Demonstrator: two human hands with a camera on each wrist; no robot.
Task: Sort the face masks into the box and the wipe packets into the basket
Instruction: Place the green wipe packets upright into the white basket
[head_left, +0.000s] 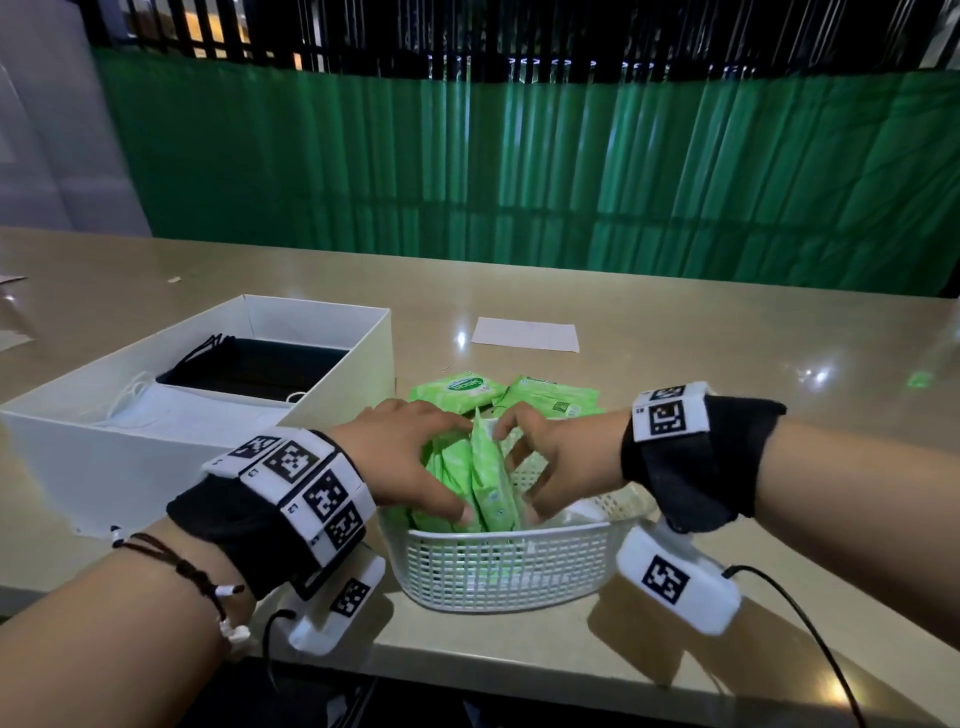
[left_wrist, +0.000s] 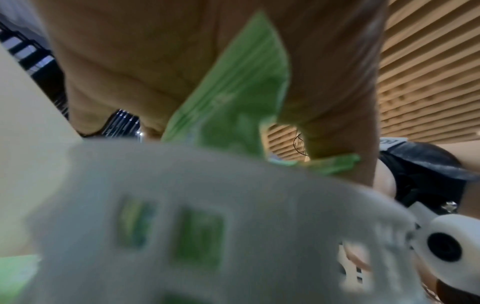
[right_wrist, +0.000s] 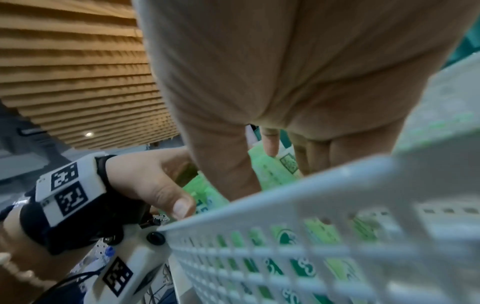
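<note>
A white mesh basket (head_left: 498, 566) stands at the table's front edge with several green wipe packets (head_left: 488, 478) on edge inside it. My left hand (head_left: 410, 457) reaches in from the left, fingers at the packets' far ends and thumb at the near ends. In the left wrist view a packet (left_wrist: 233, 92) sits between thumb and fingers above the basket rim (left_wrist: 182, 185). My right hand (head_left: 561, 457) grips the rightmost upright packet (right_wrist: 270, 168) from the other side. The white box (head_left: 104, 467) at left holds black masks (head_left: 260, 369) and white masks (head_left: 171, 410).
Two more green wipe packets (head_left: 457, 387) (head_left: 550, 397) lie flat on the table just behind the basket. A white sheet of paper (head_left: 524, 332) lies farther back. The box's right wall is close to my left hand. A green curtain hangs behind the table.
</note>
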